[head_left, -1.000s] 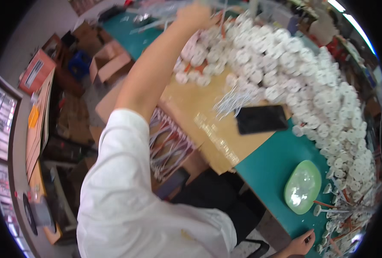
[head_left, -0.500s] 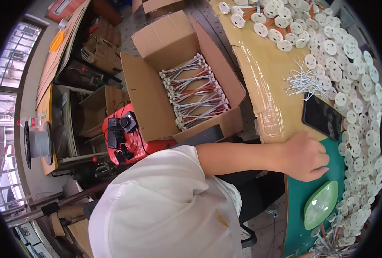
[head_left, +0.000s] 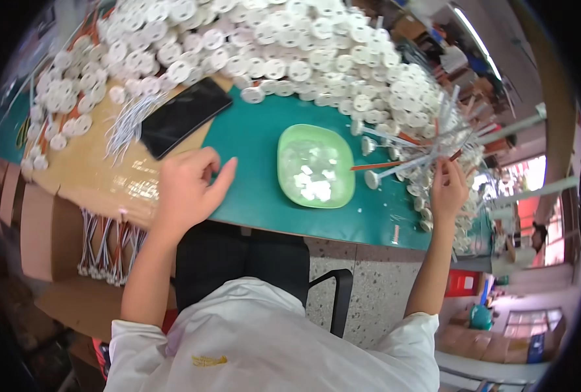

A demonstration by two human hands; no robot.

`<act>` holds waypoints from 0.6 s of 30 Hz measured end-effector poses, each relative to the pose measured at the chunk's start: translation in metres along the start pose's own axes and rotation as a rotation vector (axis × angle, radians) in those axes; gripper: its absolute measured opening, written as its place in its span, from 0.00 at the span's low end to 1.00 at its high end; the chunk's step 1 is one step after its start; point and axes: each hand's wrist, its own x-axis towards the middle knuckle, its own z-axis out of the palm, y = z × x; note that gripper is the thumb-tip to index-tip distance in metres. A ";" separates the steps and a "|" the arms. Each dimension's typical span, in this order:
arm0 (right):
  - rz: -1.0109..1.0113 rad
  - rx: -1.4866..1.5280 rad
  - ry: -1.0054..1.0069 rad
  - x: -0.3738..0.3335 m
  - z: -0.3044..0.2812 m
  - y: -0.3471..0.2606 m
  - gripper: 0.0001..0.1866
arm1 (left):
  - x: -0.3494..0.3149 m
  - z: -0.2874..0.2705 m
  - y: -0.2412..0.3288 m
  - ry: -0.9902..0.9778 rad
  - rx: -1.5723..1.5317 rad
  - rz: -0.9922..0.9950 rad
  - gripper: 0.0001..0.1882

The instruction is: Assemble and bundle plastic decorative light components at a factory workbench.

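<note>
My left hand [head_left: 196,186] hovers by the near table edge, just below a black phone [head_left: 187,116]. Its thumb stands apart from the loosely curled fingers, and nothing shows in it. Off to the right, my right hand [head_left: 450,189] reaches up into a bundle of thin white and orange strips [head_left: 444,140] tipped with white discs. The fingertips are pinched together on one or more strips; exactly how many is hidden. Between my hands sits a light green dish [head_left: 282,163] with shiny, clear contents that I cannot make out.
A deep heap of white two-holed discs [head_left: 274,68] lines the far side of the green tabletop [head_left: 251,209]. White thin wires [head_left: 127,127] lie left of the phone on brown cardboard [head_left: 75,173]. An open carton [head_left: 49,228] of strips stands below left. A black chair armrest [head_left: 341,297] is beside me.
My view has swung right, from the carton on the left to the table. The right hand now shows at the strip bundle. My left hand's fingers have loosened from a closed curl.
</note>
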 end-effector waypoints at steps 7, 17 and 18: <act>0.263 0.132 0.133 0.020 -0.028 0.057 0.07 | 0.000 0.002 0.002 -0.016 -0.018 -0.096 0.15; -0.073 0.286 -0.116 0.012 -0.018 0.015 0.07 | -0.002 0.002 0.003 -0.042 0.069 -0.036 0.14; -0.124 0.286 -0.196 0.009 -0.022 0.010 0.07 | -0.002 0.002 0.004 -0.046 0.077 -0.029 0.14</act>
